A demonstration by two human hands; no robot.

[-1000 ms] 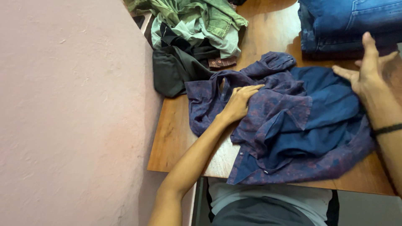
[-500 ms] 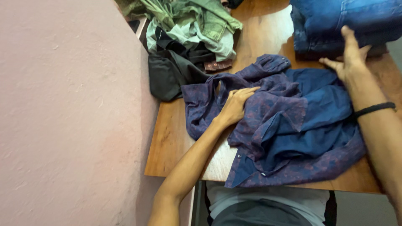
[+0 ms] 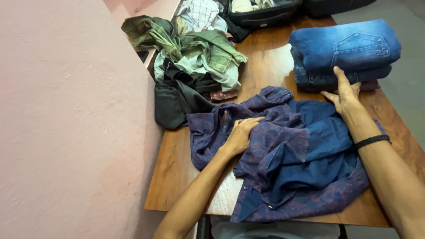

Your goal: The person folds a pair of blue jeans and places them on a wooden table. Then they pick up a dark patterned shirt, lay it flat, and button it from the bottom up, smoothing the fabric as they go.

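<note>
Right hand (image 3: 344, 94) sliding across crumpled dark-blue patterned cotton shirt (image 3: 287, 155) toward folded blue denim jeans stack (image 3: 343, 51) — fingers open, flat. Left hand (image 3: 241, 135) still pressing collar side, fingers spread; shirt lying mid wooden tabletop (image 3: 177, 177).

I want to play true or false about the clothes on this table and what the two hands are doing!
1. The left hand lies flat on the crumpled blue and purple shirt. True.
2. The right hand holds a pair of scissors. False: it holds nothing; its fingers touch the folded blue jeans.
3. The jeans are stacked in a folded pile on the wooden table. True.
4. The heap of green and dark clothes lies on the floor. False: it lies on the table, by the pink wall.
5. A black band is on the left wrist. False: it is on the right wrist.
</note>
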